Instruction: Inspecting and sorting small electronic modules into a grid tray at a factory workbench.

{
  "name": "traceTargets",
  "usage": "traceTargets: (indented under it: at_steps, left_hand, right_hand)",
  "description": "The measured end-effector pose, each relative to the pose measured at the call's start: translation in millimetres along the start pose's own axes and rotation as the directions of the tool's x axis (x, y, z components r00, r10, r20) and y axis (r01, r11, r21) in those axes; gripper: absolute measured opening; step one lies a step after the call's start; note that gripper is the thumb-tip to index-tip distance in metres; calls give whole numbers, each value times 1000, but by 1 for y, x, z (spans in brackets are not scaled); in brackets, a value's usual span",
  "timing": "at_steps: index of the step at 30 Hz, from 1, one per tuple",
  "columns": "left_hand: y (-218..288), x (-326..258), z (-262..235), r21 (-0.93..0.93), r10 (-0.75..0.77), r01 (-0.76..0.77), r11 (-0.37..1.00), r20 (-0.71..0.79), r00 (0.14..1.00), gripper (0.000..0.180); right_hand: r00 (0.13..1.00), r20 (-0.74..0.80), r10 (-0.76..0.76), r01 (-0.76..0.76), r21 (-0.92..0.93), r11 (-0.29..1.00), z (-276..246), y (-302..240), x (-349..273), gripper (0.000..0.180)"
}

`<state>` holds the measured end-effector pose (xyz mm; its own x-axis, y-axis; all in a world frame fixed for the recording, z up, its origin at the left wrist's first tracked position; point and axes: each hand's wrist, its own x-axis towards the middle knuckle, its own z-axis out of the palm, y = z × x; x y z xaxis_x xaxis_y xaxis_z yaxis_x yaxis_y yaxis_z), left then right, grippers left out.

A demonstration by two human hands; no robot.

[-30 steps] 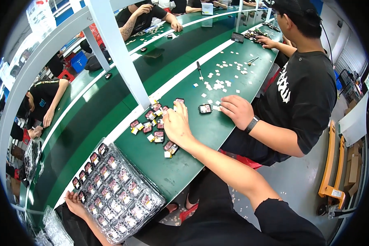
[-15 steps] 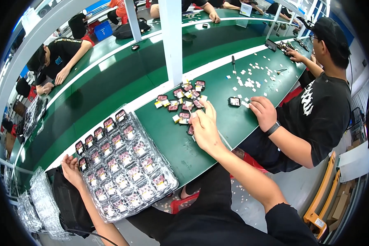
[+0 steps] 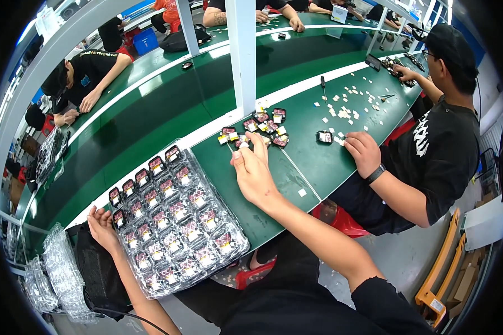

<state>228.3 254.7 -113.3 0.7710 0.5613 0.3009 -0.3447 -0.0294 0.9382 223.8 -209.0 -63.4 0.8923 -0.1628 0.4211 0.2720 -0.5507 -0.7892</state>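
Note:
My right hand (image 3: 254,174) is over the green table, its fingers pinched on a thin metal tool (image 3: 229,147) that looks like tweezers. Beyond its fingertips lies a loose pile of small black square parts (image 3: 262,124) with red-patterned faces and white and yellow tabs. To the left sits a clear plastic tray (image 3: 236,252) filled with rows of similar parts, its near side overhanging the table edge. Beside the tray's left edge is my left hand (image 3: 101,226), palm turned up, fingers loosely curled and apart, with nothing in them. My left forearm runs along the tray.
At right a co-worker's hand (image 3: 363,153) rests near a single black part (image 3: 324,137) and scattered white squares (image 3: 343,111). A screwdriver (image 3: 323,87) lies farther back. A white post (image 3: 241,61) rises behind the pile. Stacked clear trays (image 3: 67,273) stand at far left.
My right hand has moved left and slightly back toward the tray, still with the thin tool. A white square on the table to its right now shows. The view has shifted slightly.

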Motion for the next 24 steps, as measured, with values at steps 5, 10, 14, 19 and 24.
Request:
traceTargets:
  at_steps: [5,10,14,19,24]
  left_hand:
    - [1,3,-4,-6,-2,2,1000,1,1000,52]
    - [1,3,1,-1,7,-7,1000,13,1000,52]
    - [-5,5,-6,1,13,-13,1000,6,1000,50]
    - [-10,6,-8,9,7,-7,1000,5,1000,51]
    - [-9,12,-12,14,12,-13,1000,24,1000,52]
  right_hand:
    - [998,60,5,-9,62,998,-19,-24,-37,31]
    - [980,185,78,-99,109,989,-20,-24,-52,31]
    - [985,149,82,-100,114,988,0,-13,-36,35]
    - [987,160,20,-35,96,995,-3,-11,-40,31]
    - [983,185,8,-40,165,985,-26,-34,-66,33]
